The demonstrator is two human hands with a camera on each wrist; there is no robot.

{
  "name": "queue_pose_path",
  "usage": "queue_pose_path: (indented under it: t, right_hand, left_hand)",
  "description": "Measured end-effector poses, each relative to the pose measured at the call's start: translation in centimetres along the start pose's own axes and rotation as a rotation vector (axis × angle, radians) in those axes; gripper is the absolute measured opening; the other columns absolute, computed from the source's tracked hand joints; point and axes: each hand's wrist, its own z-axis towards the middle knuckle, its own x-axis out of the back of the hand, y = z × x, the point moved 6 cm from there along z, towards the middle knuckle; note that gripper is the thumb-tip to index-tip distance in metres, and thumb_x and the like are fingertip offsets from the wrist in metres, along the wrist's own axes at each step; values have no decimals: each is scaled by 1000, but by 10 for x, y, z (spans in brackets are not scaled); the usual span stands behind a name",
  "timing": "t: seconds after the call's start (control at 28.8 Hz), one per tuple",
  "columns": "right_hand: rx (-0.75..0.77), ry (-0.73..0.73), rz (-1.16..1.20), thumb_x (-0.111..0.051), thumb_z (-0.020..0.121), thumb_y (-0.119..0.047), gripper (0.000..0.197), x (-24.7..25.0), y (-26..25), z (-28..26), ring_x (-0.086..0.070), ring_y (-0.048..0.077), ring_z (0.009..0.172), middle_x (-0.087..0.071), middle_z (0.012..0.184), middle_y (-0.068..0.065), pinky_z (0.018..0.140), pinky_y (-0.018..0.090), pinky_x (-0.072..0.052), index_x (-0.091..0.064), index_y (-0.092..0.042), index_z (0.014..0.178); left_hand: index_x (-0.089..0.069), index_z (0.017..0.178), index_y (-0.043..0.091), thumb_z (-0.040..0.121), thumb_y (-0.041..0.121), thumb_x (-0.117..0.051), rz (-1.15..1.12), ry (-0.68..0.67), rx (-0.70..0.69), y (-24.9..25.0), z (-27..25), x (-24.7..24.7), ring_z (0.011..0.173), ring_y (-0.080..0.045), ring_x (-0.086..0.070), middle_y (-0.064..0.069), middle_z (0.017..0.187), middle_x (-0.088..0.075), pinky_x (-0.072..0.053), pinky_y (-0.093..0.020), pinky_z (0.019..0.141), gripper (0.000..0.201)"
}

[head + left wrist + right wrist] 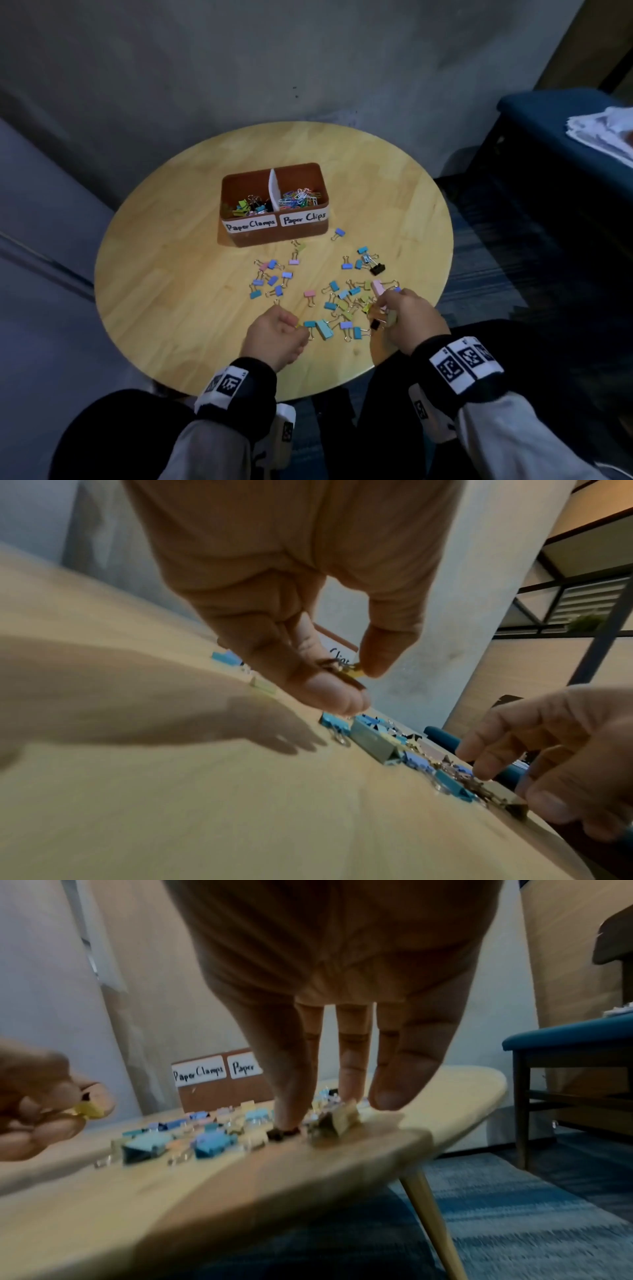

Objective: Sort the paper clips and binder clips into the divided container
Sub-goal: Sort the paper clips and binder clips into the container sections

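Note:
A brown divided container [274, 236] stands mid-table, labelled "Paper Clamps" on the left and "Paper Clips" on the right. Binder clips [248, 207] fill its left half and paper clips [299, 198] its right. Several coloured binder clips [342, 301] lie scattered in front of it. My left hand [296, 325] hovers just above the table and pinches a small yellow binder clip [354, 672] between thumb and fingers. My right hand [380, 317] reaches down with straight fingers [287, 1096] onto the pile. Its tips touch a black clip [282, 1133] and a beige clip [342, 1118].
The round wooden table [171, 274] ends close behind my right hand. A blue-cushioned chair [555, 113] with papers [609, 133] on it stands at the right. A large teal clip [323, 329] lies between my hands. Blue carpet lies below.

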Motion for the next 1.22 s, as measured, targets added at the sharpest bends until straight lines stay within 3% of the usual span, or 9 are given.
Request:
queue_pose_path:
  t: [0.14, 0.38, 0.45, 0.52, 0.63, 0.69, 0.87, 1.01, 1.22]
  right_hand:
    - [-7, 11, 28, -56, 84, -3, 32, -4, -3, 2, -58, 24, 100, -53, 113, 4, 87, 33, -51, -66, -25, 105]
    - [6, 21, 160, -66, 81, -7, 45, 6, -12, 6, -57, 20, 105, -57, 118, 2, 89, 29, -48, -59, -24, 122]
    - [-6, 36, 267, -70, 78, -6, 51, 11, -17, 8, -55, 19, 107, -57, 118, 3, 90, 26, -46, -59, -21, 126]
    - [-20, 52, 327, -71, 80, -8, 52, 14, -20, 10, -54, 20, 110, -55, 122, 5, 93, 26, -45, -57, -18, 130]
    - [-61, 62, 355, -70, 84, -16, 40, 11, -23, 8, -54, 20, 109, -54, 121, 6, 94, 27, -45, -61, -16, 123]
    - [-76, 72, 372, -69, 84, -17, 31, 9, -24, 6, -55, 19, 105, -57, 115, 5, 90, 27, -45, -64, -16, 115]
    - [-110, 124, 449, -63, 85, -19, 14, 10, -33, 7, -55, 23, 80, -60, 83, 4, 66, 26, -38, -55, -13, 94]
    - [-122, 116, 509, -46, 90, -5, 4, 5, -51, 15, -48, 28, 74, -50, 74, 9, 60, 33, -32, -46, -7, 87]
    - [-167, 185, 447, -52, 87, -12, 8, 16, -58, 33, -49, 26, 65, -55, 71, 7, 60, 33, -40, -45, -14, 84]
  left_hand:
    - [-59, 100, 7, 92, 4, -51, -187, -53, 114, 1, -1, -9, 51, -19, -48, -15, 67, -62, -44, -24, 47, 11]
    - [-47, 72, 9, 89, 2, -36, -272, 25, 284, 10, -8, -4, 47, -16, -30, -10, 61, -43, -28, -18, 46, 21]
    - [-55, 76, 9, 89, 11, -44, -39, 64, 161, 18, -1, -1, 57, -22, -45, -10, 73, -56, -38, -26, 54, 17]
    - [-61, 93, 15, 88, 27, -55, 347, 54, -18, 32, -3, -5, 86, -23, -60, -5, 99, -65, -49, -29, 74, 14]
    - [-54, 121, 23, 78, 46, -70, 732, -56, -162, 37, -3, -21, 110, -18, -55, 2, 120, -55, -43, -24, 84, 52]
    - [-51, 127, 22, 77, 47, -73, 831, -111, -210, 39, 0, -26, 113, -19, -53, 0, 124, -52, -43, -25, 87, 60]
    - [-54, 117, 13, 86, 38, -64, 942, -143, -378, 41, 15, -36, 106, -25, -57, -8, 121, -57, -45, -30, 81, 41]
    - [-51, 114, 13, 87, 42, -58, 819, -105, -342, 45, 22, -18, 92, -25, -58, -7, 106, -59, -43, -29, 69, 41]
    - [-51, 73, 16, 95, 32, -40, 109, -64, -49, 40, 33, 26, 63, -19, -47, -3, 73, -53, -33, -27, 60, 29]
